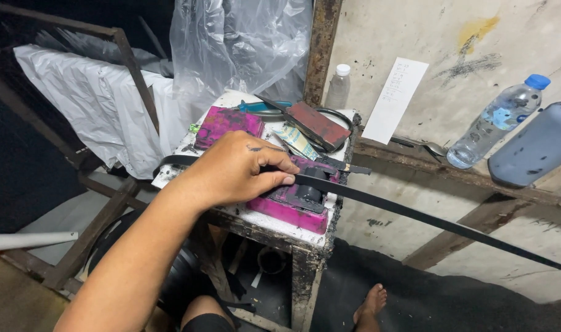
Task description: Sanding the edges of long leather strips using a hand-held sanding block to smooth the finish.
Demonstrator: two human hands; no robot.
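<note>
The left hand (234, 169) reaches in palm down over the pink block (293, 206) on the small table (280, 227), fingers curled and thumb pinching the black strap (415, 215), which runs across that block.

Dim room, bright frontal light, dark left side, sharp focus

The single head camera looks down and forward from close above the small tabletop (280, 226), facing the stained wall (415, 37) behind its far edge; no second view.
</note>
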